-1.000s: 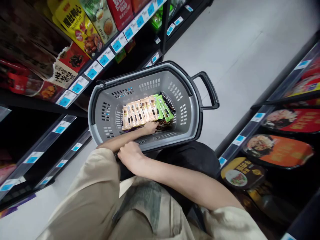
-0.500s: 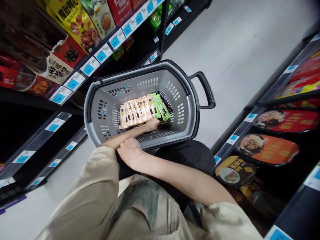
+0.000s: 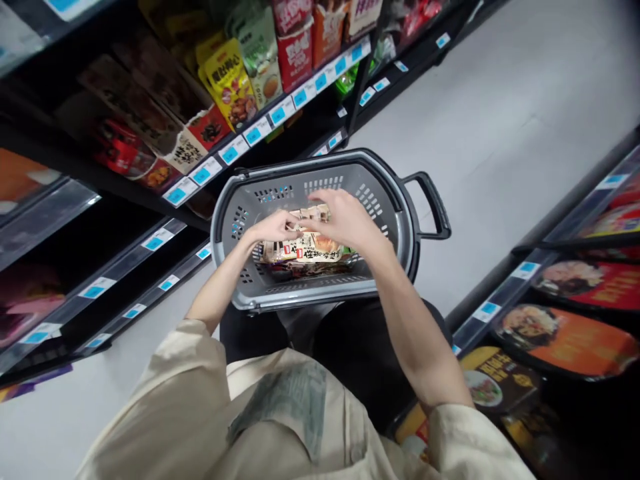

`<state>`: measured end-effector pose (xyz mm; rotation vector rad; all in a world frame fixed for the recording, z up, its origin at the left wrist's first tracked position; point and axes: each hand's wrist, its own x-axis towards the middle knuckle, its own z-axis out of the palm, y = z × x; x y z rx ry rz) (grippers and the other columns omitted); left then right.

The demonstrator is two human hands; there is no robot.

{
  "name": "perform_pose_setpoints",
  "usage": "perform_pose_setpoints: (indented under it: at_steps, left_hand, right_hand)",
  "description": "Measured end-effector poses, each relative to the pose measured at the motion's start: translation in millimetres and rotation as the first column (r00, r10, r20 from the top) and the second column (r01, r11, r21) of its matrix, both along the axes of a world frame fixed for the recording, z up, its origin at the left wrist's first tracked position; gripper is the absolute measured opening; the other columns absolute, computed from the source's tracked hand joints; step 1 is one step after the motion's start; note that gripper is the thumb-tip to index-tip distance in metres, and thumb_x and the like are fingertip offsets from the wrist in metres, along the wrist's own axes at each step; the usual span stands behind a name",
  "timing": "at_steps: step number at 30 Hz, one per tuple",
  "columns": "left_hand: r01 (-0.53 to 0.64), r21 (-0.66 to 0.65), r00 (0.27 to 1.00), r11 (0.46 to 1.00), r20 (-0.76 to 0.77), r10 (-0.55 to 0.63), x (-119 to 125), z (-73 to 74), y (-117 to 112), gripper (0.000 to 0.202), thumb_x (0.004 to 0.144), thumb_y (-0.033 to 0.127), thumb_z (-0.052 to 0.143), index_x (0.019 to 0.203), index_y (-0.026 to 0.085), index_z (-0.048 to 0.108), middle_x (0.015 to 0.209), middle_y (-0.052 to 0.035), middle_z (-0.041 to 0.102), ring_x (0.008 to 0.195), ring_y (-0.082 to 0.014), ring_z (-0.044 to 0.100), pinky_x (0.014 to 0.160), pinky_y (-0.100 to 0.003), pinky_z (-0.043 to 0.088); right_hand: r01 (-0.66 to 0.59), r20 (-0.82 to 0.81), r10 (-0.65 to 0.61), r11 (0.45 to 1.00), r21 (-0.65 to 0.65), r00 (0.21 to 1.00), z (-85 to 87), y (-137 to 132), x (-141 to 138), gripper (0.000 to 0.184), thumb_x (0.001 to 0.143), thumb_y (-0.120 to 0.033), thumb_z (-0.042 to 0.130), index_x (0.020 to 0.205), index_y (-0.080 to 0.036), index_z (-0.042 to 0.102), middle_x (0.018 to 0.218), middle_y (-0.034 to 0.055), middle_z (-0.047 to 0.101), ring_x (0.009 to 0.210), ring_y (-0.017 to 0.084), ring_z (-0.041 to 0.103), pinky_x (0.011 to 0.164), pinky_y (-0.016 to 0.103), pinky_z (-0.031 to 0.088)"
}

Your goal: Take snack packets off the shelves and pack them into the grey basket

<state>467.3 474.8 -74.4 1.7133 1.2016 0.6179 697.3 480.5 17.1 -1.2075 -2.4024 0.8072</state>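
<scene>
A grey shopping basket (image 3: 395, 248) with a black rim and handle stands by my knees. Food packets (image 3: 320, 250) with pale fronts and dark printing lie in it, partly covered by my hands. My left hand (image 3: 274, 228) is over the left part of the packets, its fingers bent and thumb apart. From the right, my right hand (image 3: 343, 217) reaches over them, fingers stretched and thumb spread towards the left hand. Neither hand clearly grips a packet; whether the fingertips touch them I cannot tell. A bit of green packet (image 3: 350, 253) shows under the right hand.
At the left, a black shelf holds bagged foods, including a yellow pouch (image 3: 230, 83), above a row of price tags (image 3: 257, 131). Boxed meals, one with an orange lid (image 3: 567, 340), line the right shelf. Grey floor (image 3: 480, 133) runs between the shelves.
My left hand has drawn back from the basket's right end. My right hand has left my left forearm and moved over the packets. Printed packet fronts now show instead of a row of edges.
</scene>
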Motion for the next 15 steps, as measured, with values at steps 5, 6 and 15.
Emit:
perform_pose_setpoints:
  at_steps: [5,6,15]
  left_hand:
    - [-0.035,0.040,0.992,0.999,0.122,0.030,-12,28.2,-9,0.029,0.079,0.042,0.078,0.075,0.013,0.075,0.066,0.0008,0.064,0.060,-0.0108,0.053,0.058,-0.024,0.038]
    - [-0.096,0.036,0.982,0.995,0.169,0.089,-12,28.7,-9,0.031,0.076,0.044,0.081,0.077,0.013,0.076,0.069,-0.0002,0.067,0.062,-0.0113,0.055,0.059,-0.024,0.040]
    - [-0.394,-0.315,0.500,0.864,0.715,0.489,-4,24.4,-1,0.057,0.079,0.067,0.073,0.108,0.018,0.073,0.100,-0.0098,0.076,0.089,-0.0218,0.071,0.079,-0.033,0.057]
  right_hand:
    - [-0.166,0.128,0.193,0.967,-0.195,0.973,-33.9,16,6,0.064,0.060,-0.040,0.091,0.118,-0.018,0.073,0.104,0.0099,0.077,0.093,0.029,0.071,0.085,0.039,0.053]
    - [-0.203,0.092,0.228,0.954,-0.221,0.969,-36.9,16,4,0.055,0.062,-0.040,0.089,0.111,-0.019,0.074,0.100,0.0074,0.077,0.089,0.027,0.071,0.083,0.037,0.052]
    - [-0.081,-0.380,-0.124,0.873,-0.481,0.917,-55.5,24,-12,0.048,0.063,-0.046,0.090,0.096,-0.015,0.075,0.096,0.0090,0.080,0.081,0.021,0.072,0.079,0.037,0.059]
